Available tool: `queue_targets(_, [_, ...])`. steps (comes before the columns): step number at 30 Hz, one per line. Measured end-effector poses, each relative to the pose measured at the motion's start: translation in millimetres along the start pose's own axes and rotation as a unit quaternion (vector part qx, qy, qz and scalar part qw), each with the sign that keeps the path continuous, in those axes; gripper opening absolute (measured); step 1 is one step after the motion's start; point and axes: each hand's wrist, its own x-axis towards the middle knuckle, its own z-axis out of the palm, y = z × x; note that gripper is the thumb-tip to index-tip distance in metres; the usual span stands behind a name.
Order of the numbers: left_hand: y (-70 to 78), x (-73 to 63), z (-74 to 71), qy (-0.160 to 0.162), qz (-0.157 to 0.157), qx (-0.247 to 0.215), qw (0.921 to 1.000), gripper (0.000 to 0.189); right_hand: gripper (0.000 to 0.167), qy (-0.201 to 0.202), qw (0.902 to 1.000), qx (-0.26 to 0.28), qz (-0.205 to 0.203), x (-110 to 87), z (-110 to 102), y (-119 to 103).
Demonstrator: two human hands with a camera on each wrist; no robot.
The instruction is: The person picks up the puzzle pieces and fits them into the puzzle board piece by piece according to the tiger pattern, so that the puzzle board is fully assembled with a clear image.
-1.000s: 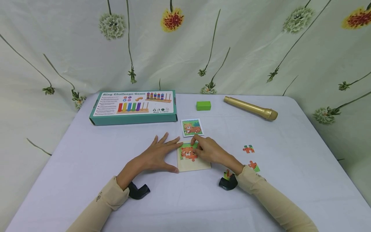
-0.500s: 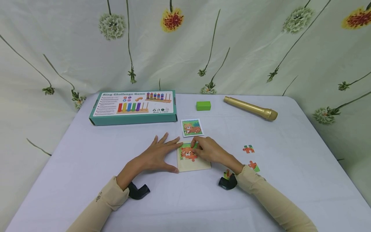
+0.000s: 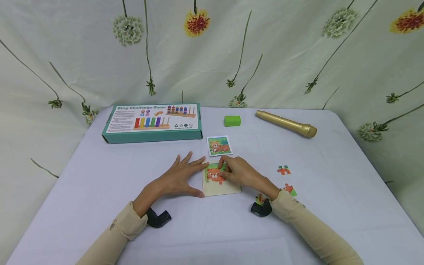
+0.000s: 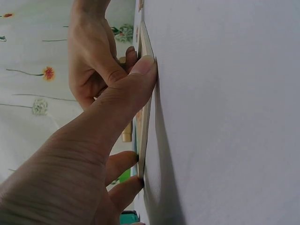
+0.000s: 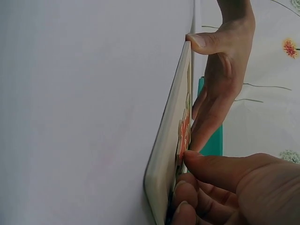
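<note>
A square wooden puzzle board [image 3: 221, 189] lies on the white cloth with a tiger-face picture [image 3: 213, 175] in its upper left part. My left hand [image 3: 180, 177] spreads its straight fingers along the board's left side; the thumb touches the near left corner [image 4: 144, 65] and a fingertip the far left one. Over the board's right part my right hand [image 3: 239, 172] bends its fingers, pinching a puzzle piece with thumb and index finger; the piece is mostly hidden beneath them. In the right wrist view the right thumb [image 5: 211, 165] is right at the tiger piece's [image 5: 182, 138] edge.
A tiger picture card [image 3: 220, 146] lies just beyond the board. Loose puzzle pieces [image 3: 284, 170] lie to the right, one [image 3: 260, 199] partly under the right wrist's black camera mount [image 3: 261, 208]. Farther back are a teal game box [image 3: 152, 123], a green block [image 3: 232, 121] and a gold microphone [image 3: 286, 124].
The right thumb has shifted very slightly over the board. The left hand, board, card and loose pieces stay in place.
</note>
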Motion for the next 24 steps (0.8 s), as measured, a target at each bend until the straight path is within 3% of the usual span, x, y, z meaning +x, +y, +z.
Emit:
queue_targets(7, [-1.0, 0.0, 0.8, 0.001, 0.002, 0.001, 1.0000, 0.099, 0.008, 0.000, 1.0000, -0.008, 0.000, -0.1, -1.0, -1.5])
queue_targets(24, [-1.9, -0.3, 1.7, 0.003, -0.001, 0.000, 1.0000, 0.099, 0.030, -0.027, 0.9996, -0.008, -0.006, -5.9, -3.8, -1.4])
